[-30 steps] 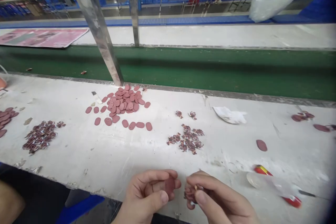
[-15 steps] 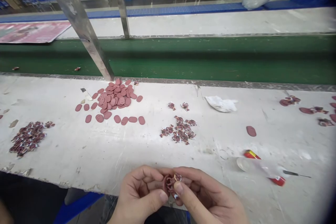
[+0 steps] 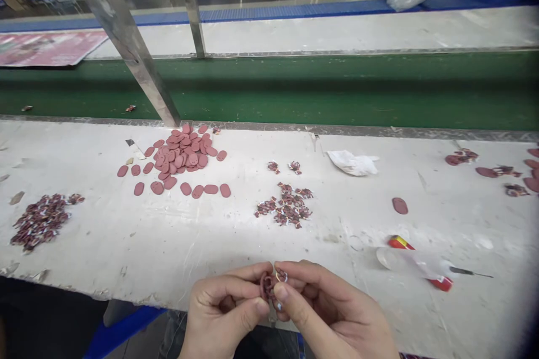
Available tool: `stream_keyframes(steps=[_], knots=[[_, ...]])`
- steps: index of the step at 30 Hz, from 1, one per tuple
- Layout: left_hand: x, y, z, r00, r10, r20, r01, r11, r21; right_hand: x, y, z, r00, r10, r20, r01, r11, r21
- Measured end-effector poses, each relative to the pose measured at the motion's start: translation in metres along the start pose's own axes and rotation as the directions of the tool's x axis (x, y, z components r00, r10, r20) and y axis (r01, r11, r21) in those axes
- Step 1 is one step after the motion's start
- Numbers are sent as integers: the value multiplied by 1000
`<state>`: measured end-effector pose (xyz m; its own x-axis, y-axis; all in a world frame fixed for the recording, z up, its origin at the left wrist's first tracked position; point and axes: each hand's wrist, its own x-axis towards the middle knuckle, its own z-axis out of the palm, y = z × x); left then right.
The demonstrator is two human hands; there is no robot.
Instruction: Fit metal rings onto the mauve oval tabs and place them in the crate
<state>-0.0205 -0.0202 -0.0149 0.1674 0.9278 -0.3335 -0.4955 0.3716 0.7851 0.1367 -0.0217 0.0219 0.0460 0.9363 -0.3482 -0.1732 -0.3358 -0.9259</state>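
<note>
Both hands meet at the table's near edge, pinching small dark red parts between them. My left hand [image 3: 229, 308] is closed on a dark red piece [image 3: 266, 286] with a rounded rim. In my right hand [image 3: 328, 305], thumb and forefinger grip a small maroon figure [image 3: 279, 277] with a light ring-like edge, touching that piece. Fingertips hide much of both. Beyond the hands lies a cluster of similar maroon figures [image 3: 291, 207], two more just behind it. A pile of flat reddish oval discs [image 3: 185, 151] is at the back left.
Another maroon heap [image 3: 40, 221] lies far left. On the right are crumpled white paper [image 3: 353, 162], a single disc [image 3: 400, 206], a red-yellow object [image 3: 440, 282] under clear plastic and a thin dark tool [image 3: 463, 271]. A metal post [image 3: 138, 61] stands before the green belt [image 3: 295, 90].
The hands have risen slightly and their fingertips are closer together around the parts. The two small items on the green belt have shifted right relative to the post.
</note>
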Motion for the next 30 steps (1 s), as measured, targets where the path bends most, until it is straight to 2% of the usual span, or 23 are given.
stream_keyframes(steps=[6,11,16,20,22,27,30], knots=[[-1,0,4,999,-32,-8,31,998,-53,-2,2,3,1000,-12,-12,13,999,41],[-1,2,6,998,-38,-51,36,998,-44,-2,5,7,998,-28,-63,33,995,94],[-2,3,9,997,-41,-73,38,999,-33,-2,6,10,998,-38,-59,45,991,128],[-3,3,10,997,-54,-53,51,997,-54,-6,2,17,989,17,-149,16,977,214],[-2,4,11,997,-39,-65,35,998,-58,-6,2,19,981,30,-191,17,971,237],[2,5,14,992,-5,-128,4,1000,-6,-2,10,14,988,-61,-139,93,968,231],[1,1,15,992,18,-128,-12,999,41,-1,16,10,981,-46,-191,94,963,252]])
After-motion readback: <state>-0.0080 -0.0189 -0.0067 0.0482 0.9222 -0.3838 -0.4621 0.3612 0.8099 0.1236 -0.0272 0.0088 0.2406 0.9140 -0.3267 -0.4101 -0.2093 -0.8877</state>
